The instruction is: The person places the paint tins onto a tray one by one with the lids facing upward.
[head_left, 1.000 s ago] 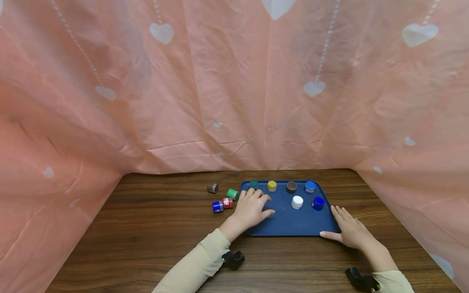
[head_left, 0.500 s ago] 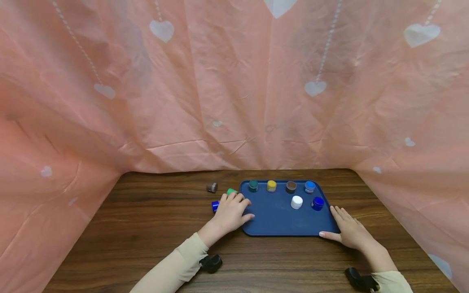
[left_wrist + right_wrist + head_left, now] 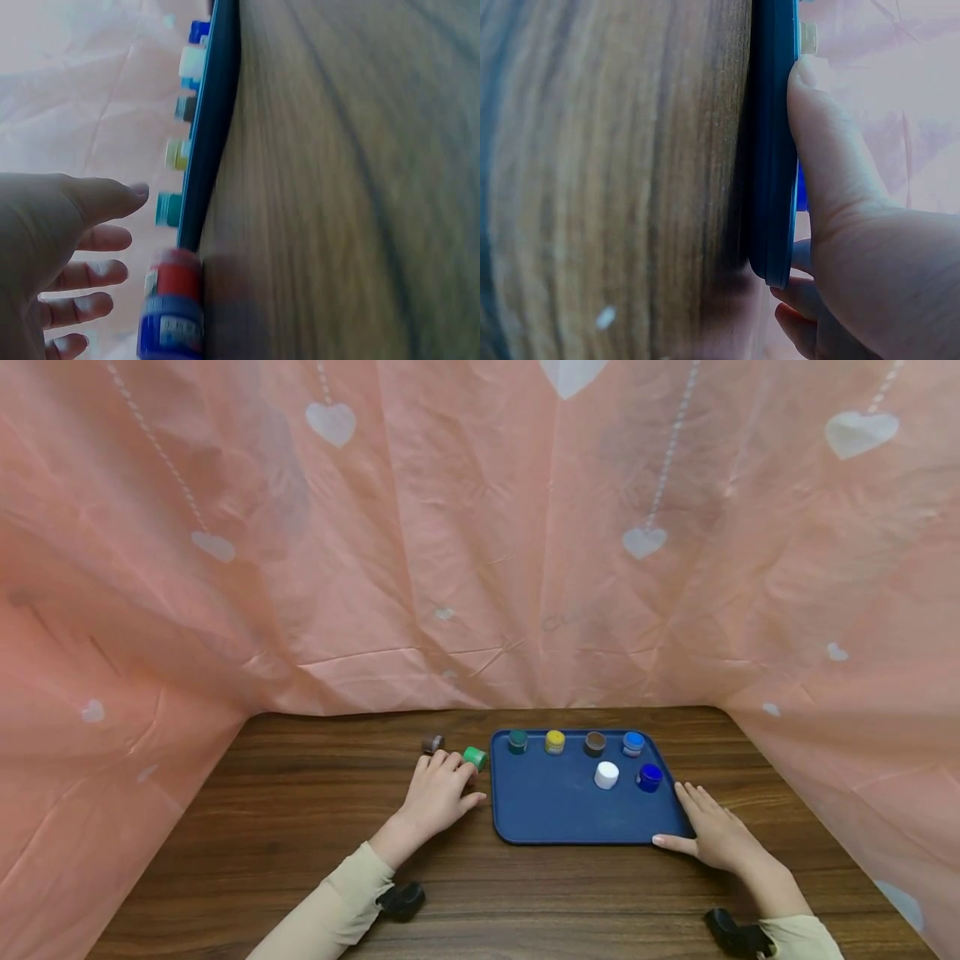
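My left hand (image 3: 435, 797) hovers over the table left of the blue tray (image 3: 555, 814), fingers loosely bent and thumb out. Below it lie a red paint jar (image 3: 178, 274) and a dark blue paint jar (image 3: 171, 330), seen in the left wrist view; the hand hides them in the head view. Close to its fingertips are a green paint jar (image 3: 474, 757) and a brown paint jar (image 3: 432, 744), both on their sides. My right hand (image 3: 720, 835) rests against the tray's right side, thumb on the rim near the front corner.
Along the tray's back stand dark green (image 3: 517, 742), yellow (image 3: 555, 742), brown (image 3: 595, 744) and light blue (image 3: 633, 744) jars. A white jar (image 3: 606, 775) and a dark blue jar (image 3: 649, 777) stand in front. A pink curtain (image 3: 480, 568) surrounds the wooden table (image 3: 300, 827).
My left hand has moved left, off the tray and over the loose jars, uncovering the dark green jar and covering the red and dark blue ones. My right hand has stayed put.
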`<state>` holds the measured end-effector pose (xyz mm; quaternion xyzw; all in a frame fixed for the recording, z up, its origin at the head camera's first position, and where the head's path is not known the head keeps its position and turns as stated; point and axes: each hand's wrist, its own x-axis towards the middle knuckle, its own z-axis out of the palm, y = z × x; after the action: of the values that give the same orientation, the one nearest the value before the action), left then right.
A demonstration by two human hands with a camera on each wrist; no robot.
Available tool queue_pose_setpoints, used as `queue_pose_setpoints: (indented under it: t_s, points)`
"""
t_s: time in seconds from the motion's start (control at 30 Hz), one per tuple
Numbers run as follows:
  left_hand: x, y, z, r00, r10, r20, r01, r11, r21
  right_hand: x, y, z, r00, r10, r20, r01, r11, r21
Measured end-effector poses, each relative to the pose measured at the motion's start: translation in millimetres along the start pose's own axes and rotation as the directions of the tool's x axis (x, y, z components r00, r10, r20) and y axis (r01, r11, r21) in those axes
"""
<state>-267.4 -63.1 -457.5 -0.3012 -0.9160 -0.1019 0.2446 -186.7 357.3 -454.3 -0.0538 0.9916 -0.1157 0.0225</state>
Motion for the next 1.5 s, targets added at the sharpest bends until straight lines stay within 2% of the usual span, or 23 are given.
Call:
queue_pose_setpoints:
  t_s: [0.17,0.3,0.67,1.13,1.5]
  points:
    - [-1.4,-13.2,-2.5,0.999,-0.042,-0.012,0.042,0.999,0.011,0.3,-0.8,1.1,1.0,-0.001,-0.002,0.001,1.0,-0.001]
    - [-1.9,-21.8,-4.3,0.996,-0.089,0.005,0.089,0.995,0.034,0.8,-1.6,1.6,1.0,-0.003,-0.002,0.003,1.0,-0.002]
    - [-4.5,-34.0,-5.1,0.974,-0.181,0.138,0.176,0.983,0.052,1.3,-0.7,1.8,1.0,-0.005,-0.003,0.005,1.0,-0.007]
    - [-5.4,-36.4,-0.6,0.962,-0.18,0.207,0.164,0.982,0.091,0.0,0.3,0.8,1.0,-0.008,-0.008,0.008,1.0,-0.011]
    - [-4.2,-38.0,-0.8,0.96,-0.182,0.214,0.167,0.982,0.086,-0.6,0.7,0.8,1.0,-0.007,-0.003,0.007,1.0,-0.002]
